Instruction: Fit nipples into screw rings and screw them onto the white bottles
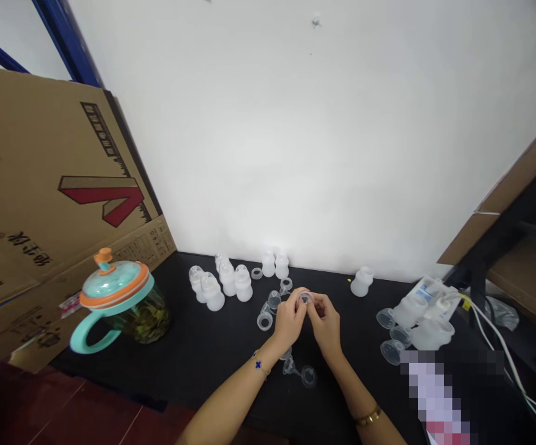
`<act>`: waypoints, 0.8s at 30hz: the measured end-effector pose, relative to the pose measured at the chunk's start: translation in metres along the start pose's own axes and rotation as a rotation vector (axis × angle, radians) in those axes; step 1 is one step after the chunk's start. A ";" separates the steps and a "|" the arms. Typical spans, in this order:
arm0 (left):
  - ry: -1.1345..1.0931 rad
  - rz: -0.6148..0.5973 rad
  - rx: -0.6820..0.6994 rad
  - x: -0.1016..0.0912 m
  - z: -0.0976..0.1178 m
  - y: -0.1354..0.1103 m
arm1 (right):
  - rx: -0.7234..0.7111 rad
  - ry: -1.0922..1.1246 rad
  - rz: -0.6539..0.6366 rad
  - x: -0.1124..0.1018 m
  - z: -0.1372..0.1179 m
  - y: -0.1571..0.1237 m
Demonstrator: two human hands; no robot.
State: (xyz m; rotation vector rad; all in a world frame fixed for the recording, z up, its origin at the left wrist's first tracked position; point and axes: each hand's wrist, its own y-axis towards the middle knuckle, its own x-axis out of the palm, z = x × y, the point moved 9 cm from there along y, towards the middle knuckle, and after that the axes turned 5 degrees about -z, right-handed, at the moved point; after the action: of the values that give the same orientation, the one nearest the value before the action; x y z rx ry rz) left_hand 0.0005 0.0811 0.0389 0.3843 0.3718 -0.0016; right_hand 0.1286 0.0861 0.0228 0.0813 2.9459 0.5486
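Note:
My left hand (290, 318) and my right hand (326, 318) meet above the black table, fingers closed around a small translucent bottle collar ring (305, 298). Whether a teat sits inside the ring is too small to tell. Just left of my hands lie loose parts: a white ring (264, 321), a clear dome cap (274, 300) and another ring (286, 283). Below my left wrist are a clear funnel-like piece (289, 366) and a clear round cap (309, 376). Farther left, several small white baby bottles (212, 293) with clear caps stand in a group.
Two white bottles (268, 264) stand by the wall, and one (361, 282) stands farther right. A large teal-lidded jug (142, 315) is at the left, before a cardboard box (31, 173). At right are milky cups (431, 334), clear caps (392, 351) and white cables (494, 330).

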 end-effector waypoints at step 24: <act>0.023 0.005 -0.007 -0.001 0.001 0.000 | -0.009 -0.005 0.022 -0.002 -0.004 -0.001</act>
State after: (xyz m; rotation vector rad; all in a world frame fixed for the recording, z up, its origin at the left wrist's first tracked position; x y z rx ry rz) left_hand -0.0002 0.0807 0.0397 0.3782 0.3938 0.0086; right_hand 0.1298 0.0838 0.0261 0.1134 2.9408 0.5635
